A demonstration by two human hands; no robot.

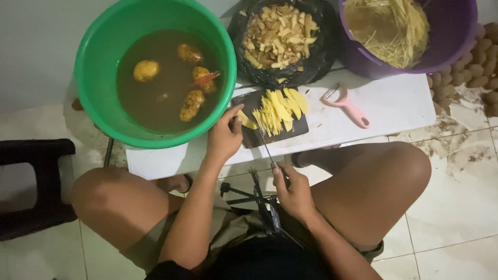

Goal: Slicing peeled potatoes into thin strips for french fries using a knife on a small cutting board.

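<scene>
Single head-worn view, looking steeply down from above the seated lap, facing forward over the knees onto the low white surface [394, 103] and tiled floor [456, 207]; close range, arm's reach.

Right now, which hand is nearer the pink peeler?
Right. The right hand holds the knife off the table's near edge, below and left of the pink peeler. The left hand is farther left, steadying potato slices.

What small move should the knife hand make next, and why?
Probably bring the knife down for another cut: its blade lies over the potato slices on the dark cutting board, and the left hand steadies their end.
</scene>
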